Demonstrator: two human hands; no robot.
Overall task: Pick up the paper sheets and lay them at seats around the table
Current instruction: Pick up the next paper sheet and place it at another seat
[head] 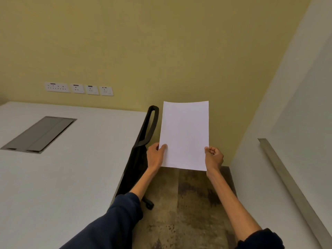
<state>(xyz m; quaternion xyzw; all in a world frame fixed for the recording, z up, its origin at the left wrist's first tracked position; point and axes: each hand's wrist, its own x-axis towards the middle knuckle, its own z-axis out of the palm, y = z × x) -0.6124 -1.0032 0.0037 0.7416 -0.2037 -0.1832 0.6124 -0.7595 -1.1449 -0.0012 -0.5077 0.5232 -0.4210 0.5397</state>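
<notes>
Paper sheets [185, 135], white and blank, stand upright in the air ahead of me, pinched at their lower edges: my left hand [156, 156] clamps the left edge, thumb on the front, and my right hand [214, 157] grips the right edge. How many sheets, I cannot tell. Just left of them a black chair [139, 155] is pushed against the white table [71, 177], which has a grey cable hatch [39, 134]. Wall sockets [79, 88] sit beyond.

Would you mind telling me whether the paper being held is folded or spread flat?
Spread, unfolded: the paper shows all four edges and no crease, pinched at its lower sides by the left hand and right hand.
</notes>
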